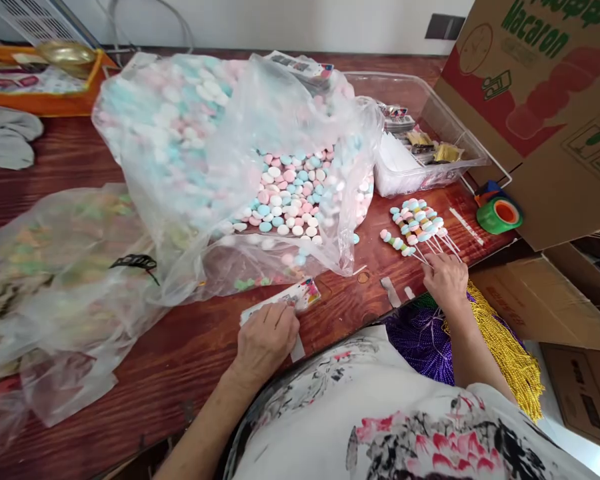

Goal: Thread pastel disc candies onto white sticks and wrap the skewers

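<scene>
Wood-grain table (170,373) bears a filmy candy bag (180,133); left hand (269,332) curls over glossy packet (306,293), right hand (446,279) meets skewers (419,221), grips unclear.

Upper left, on the dark red-brown wood-grain tabletop (155,393): shallow orange plastic tray (45,105), holding a shiny gold rounded object (67,59), possibly a bowl, too blurred to confirm. Crumpled light-grey cloth (7,137) just in front of tray. Right: large brown cardboard box (545,87) printed "Macaron" in green; green tape roll with orange core (500,215) near its base. Below tabletop edge: glossy purple strands (420,343) beside gold strands (510,360). Lower right: brown cardboard carton (583,397).
</scene>
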A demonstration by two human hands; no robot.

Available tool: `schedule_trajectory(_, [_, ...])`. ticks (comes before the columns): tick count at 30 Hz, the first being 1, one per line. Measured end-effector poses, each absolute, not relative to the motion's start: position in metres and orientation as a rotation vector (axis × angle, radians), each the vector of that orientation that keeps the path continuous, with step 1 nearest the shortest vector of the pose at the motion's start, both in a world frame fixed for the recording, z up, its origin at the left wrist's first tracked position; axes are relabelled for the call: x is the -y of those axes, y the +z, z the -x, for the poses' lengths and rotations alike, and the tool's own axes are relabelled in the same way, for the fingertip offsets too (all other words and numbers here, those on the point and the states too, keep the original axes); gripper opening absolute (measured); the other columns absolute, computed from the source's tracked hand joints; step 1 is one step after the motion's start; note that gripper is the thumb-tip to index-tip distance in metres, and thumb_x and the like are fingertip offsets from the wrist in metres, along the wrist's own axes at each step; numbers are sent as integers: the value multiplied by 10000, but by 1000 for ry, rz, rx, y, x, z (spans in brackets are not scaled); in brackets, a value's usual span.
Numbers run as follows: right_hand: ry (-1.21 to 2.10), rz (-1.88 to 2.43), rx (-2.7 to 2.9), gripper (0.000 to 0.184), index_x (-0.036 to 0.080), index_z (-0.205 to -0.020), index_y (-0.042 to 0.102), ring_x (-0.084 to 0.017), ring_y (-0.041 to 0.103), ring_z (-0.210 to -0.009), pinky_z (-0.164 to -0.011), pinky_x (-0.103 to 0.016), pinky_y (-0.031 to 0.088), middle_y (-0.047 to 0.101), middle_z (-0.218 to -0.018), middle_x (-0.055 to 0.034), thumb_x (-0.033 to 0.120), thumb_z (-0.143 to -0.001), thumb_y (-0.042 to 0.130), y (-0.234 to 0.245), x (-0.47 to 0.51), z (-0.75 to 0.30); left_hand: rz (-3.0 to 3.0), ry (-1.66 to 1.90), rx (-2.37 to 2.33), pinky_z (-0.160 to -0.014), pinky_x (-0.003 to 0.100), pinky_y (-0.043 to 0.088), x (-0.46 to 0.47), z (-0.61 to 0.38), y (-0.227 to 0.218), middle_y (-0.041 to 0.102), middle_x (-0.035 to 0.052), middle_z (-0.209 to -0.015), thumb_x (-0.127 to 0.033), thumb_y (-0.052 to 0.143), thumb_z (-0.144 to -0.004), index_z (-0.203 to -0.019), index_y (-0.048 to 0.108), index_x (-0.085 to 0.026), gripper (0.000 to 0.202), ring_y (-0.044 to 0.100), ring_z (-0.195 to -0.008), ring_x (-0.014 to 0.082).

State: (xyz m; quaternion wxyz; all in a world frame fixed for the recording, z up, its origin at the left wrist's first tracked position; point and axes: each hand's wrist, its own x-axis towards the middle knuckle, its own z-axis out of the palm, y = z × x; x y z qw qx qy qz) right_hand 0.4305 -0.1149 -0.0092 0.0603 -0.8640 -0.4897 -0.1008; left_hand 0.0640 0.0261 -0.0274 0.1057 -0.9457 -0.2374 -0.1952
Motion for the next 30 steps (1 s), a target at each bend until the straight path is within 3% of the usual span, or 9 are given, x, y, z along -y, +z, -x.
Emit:
schedule_trajectory(3, [-340, 2632, 1482, 227, 203, -925, 699, -283, 581, -836, -697, -384, 368, 700, -871, -128, 265, -855, 493, -18, 120, -431, 2720, -418, 905, -693, 382, 460, -19, -78, -23, 661, 125, -923, -183, 527, -846, -1067, 629, -120, 251, 582, -832, 261])
schedule_trajectory(6, [-334, 2595, 1494, 254, 202, -833, 708, -260, 606, -781, -689, -376, 382, 701, -782, -107, 252, -879, 464, -12, 121, -433, 2705, -277, 1000, -635, 383, 424, -18, -88, -19, 645, 117, -854, -165, 527, -836, -976, 654, -134, 192, 568, -786, 271])
schedule_trajectory(9, [-293, 2426, 1466, 265, 208, -855, 728, -237, 636, -764, -699, -364, 425, 719, -789, -91, 288, -892, 478, 10, 120, -437, 2762, -354, 983, -650, 362, 428, -25, -85, -20, 633, 93, -793, -151, 524, -850, -856, 655, -161, 132, 567, -772, 246])
schedule_trajectory(13, [-22, 1993, 1309, 176, 238, -871, 732, -202, 667, -758, -713, -342, 503, 739, -841, -37, 345, -832, 597, 37, 99, -440, 2820, -509, 934, -686, 355, 448, -28, -75, -23, 666, 88, -864, -201, 518, -887, -907, 660, -176, 145, 572, -797, 232])
schedule_trajectory(16, [218, 1720, 1180, 154, 222, -809, 713, -167, 647, -664, -656, -318, 517, 713, -745, 2, 365, -763, 677, 41, 65, -440, 2851, -499, 955, -728, 364, 459, -23, -75, -20, 677, 97, -939, -160, 504, -881, -963, 656, -161, 173, 564, -842, 240])
schedule_trajectory(18, [277, 1649, 1163, 180, 206, -764, 689, -135, 597, -576, -591, -284, 492, 664, -657, 18, 377, -793, 641, 42, 44, -438, 2858, -502, 1044, -728, 365, 456, -22, -77, -18, 674, 94, -923, -144, 497, -878, -909, 656, -159, 163, 554, -846, 243])
schedule_trajectory(26, [-41, 1907, 1475, 291, 202, -661, 605, -128, 547, -553, -582, -262, 435, 627, -611, 2, 378, -878, 522, 58, 14, -429, 2941, -783, 1238, -727, 335, 459, -35, -69, -25, 614, 55, -733, -244, 525, -909, -712, 636, -178, 236, 537, -758, 199])
schedule_trajectory(30, [14, 1947, 1519, 278, 201, -639, 595, -123, 527, -531, -564, -258, 423, 619, -596, 0, 347, -864, 521, 54, 17, -430, 2939, -607, 1220, -747, 349, 475, -22, -64, -20, 647, 87, -876, -258, 519, -916, -852, 665, -167, 184, 569, -831, 220])
